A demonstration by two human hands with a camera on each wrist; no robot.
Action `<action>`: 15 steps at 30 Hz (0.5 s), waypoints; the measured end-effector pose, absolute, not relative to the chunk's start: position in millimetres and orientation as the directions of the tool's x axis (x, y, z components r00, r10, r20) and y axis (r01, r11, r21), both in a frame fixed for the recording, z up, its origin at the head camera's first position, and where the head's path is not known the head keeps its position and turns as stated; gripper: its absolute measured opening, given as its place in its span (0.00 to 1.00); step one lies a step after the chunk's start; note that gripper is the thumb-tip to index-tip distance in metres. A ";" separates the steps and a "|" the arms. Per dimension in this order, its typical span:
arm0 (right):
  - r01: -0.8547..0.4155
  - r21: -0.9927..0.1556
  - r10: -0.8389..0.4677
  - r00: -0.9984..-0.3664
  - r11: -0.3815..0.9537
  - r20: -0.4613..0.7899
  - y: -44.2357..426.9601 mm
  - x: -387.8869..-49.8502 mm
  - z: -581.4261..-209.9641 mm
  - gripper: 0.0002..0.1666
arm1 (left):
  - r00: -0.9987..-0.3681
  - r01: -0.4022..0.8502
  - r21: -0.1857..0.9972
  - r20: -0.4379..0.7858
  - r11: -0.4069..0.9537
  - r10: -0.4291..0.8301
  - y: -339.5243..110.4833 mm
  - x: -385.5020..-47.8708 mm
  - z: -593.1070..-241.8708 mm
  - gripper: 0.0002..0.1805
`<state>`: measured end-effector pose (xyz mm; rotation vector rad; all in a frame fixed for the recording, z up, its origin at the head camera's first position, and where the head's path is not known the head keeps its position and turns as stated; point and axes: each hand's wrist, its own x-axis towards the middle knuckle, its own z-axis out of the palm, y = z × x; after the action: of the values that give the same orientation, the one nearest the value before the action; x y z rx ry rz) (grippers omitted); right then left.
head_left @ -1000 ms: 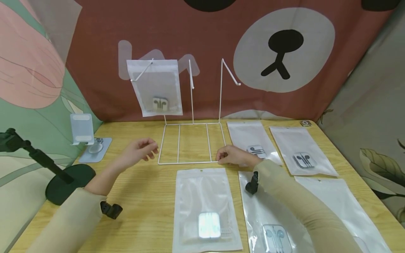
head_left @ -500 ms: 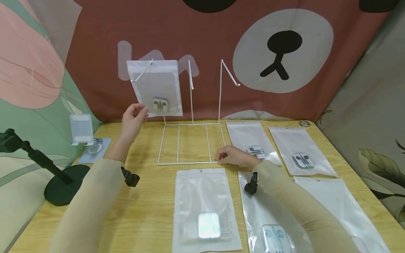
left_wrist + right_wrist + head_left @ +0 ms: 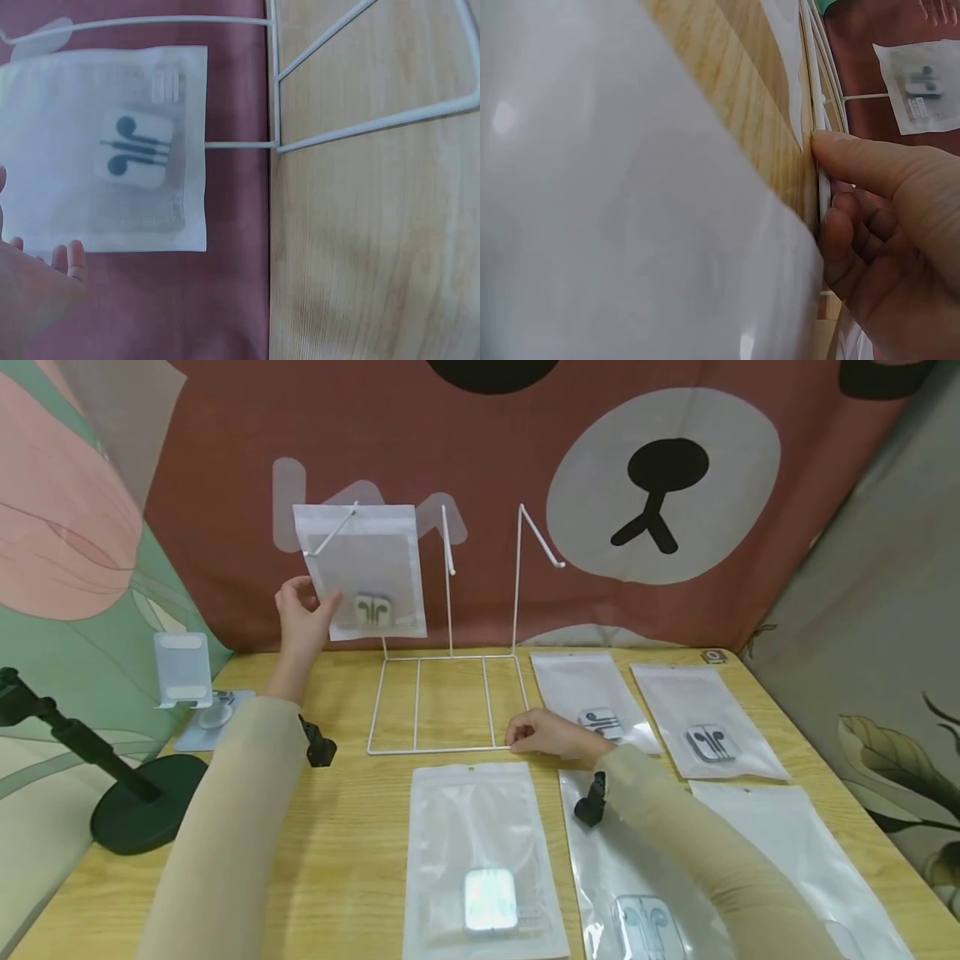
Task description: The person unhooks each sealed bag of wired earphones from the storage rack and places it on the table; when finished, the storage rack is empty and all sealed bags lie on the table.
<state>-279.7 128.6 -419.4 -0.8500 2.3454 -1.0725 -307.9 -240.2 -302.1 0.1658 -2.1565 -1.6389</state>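
Note:
A clear-fronted white zip bag [image 3: 390, 556] holding cased earphones [image 3: 372, 610] hangs from the left hook of a white wire display rack [image 3: 432, 751]. My left hand [image 3: 302, 622] is at the bag's lower left edge, its thumb in front of the bag. In the left wrist view the fingers [image 3: 76, 259] stand apart from the thumb along that edge; no firm pinch shows. My right hand [image 3: 551, 732] grips the rack's front right corner on the table. In the right wrist view its thumb and curled fingers close on the white wire [image 3: 824, 191].
A similar bag [image 3: 480, 827] lies before the rack. Several more bags, including one at the back right [image 3: 705, 693], cover the table's right side. The rack's middle hook [image 3: 450, 556] and right hook [image 3: 542, 537] are bare. A phone stand [image 3: 183, 668] and black stand base [image 3: 146, 802] are at left.
My left hand has risen from beside the rack's base to the hanging bag's left edge. The right hand has stayed at the rack's corner. The bag still hangs on the left hook.

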 end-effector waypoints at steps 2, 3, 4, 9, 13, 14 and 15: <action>-0.350 -0.781 -0.679 -0.723 0.517 -0.126 128.4 -279.5 -419.4 0.03 | -0.907 0.130 0.942 0.240 0.310 -0.347 -243.0 -309.8 -299.4 0.37; -0.349 -0.782 -0.680 -0.722 0.516 -0.127 128.2 -279.3 -419.4 0.03 | -0.908 0.120 0.941 0.233 0.318 -0.347 -244.2 -310.8 -298.4 0.39; -0.347 -0.784 -0.680 -0.722 0.515 -0.128 128.0 -279.1 -419.4 0.03 | -0.914 0.106 0.941 0.220 0.322 -0.342 -245.6 -311.3 -297.2 0.41; -0.341 -0.786 -0.676 -0.726 0.516 -0.129 127.5 -279.0 -419.1 0.03 | -0.952 0.028 0.930 0.136 0.366 -0.273 -250.6 -314.4 -292.3 0.51; -0.342 -0.787 -0.678 -0.724 0.514 -0.128 128.1 -278.8 -418.7 0.03 | -0.984 -0.035 0.901 0.044 0.432 -0.171 -253.4 -315.1 -288.8 0.57; -0.340 -0.788 -0.677 -0.724 0.514 -0.130 128.2 -278.8 -418.6 0.03 | -0.988 -0.041 0.895 0.030 0.444 -0.151 -253.7 -315.4 -287.8 0.58; -0.339 -0.788 -0.676 -0.725 0.515 -0.130 128.3 -278.7 -418.7 0.03 | -0.991 -0.037 0.894 0.025 0.446 -0.132 -253.7 -315.6 -286.8 0.59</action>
<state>-278.7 128.3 -418.7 -0.8339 2.3362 -1.0806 -315.6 -253.7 -286.8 0.1517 -2.5927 -1.6004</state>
